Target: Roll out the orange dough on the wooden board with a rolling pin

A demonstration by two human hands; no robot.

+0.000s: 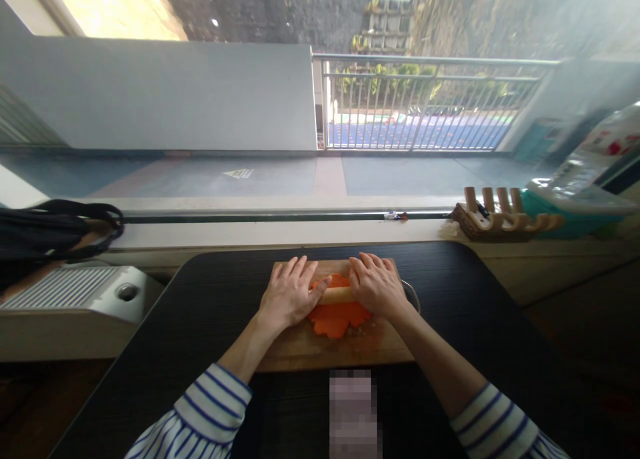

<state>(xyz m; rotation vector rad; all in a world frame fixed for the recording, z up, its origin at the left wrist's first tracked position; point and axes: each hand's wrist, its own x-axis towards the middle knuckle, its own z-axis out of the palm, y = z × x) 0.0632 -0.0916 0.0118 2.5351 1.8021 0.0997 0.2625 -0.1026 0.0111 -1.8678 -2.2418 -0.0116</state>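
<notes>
An orange sheet of flattened dough-like material (336, 319) with a ragged edge lies on a wooden board (295, 352). Across it rests a light wooden rolling pin (335, 295). My left hand (293, 289) lies flat over the pin's left end, fingers stretched forward and apart, thumb pointing inward along the pin. Over the right end is my right hand (375, 282), palm down, its fingers extended forward and slightly bent. Both hands hide the ends of the pin. Small crumbs (357, 330) sit near the sheet's lower right edge.
The board is on a black table (210, 319) against a window sill (260, 233). A metal loop (415, 295) shows beside the board's right end. On the sill stand a wooden-pegged holder (493, 219) and a teal container (565, 212). A black bag (45, 232) lies left, above a white radiator (100, 295).
</notes>
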